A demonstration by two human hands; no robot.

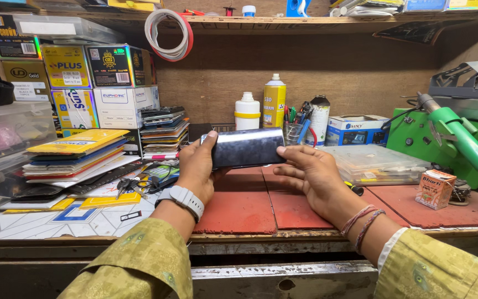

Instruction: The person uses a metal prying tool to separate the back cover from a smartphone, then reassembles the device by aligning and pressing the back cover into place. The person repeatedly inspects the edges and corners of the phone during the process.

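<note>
Gripping a dark phone (248, 147) by its ends, left hand (196, 169) and right hand (312, 176) curl closed.

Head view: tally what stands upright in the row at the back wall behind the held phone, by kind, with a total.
The left hand and right hand hold the dark phone in front of this row.
White plastic bottle: 1
Yellow spray can: 1
Clear pen holder: 1
White canister with a dark lid: 1
Total: 4
</note>
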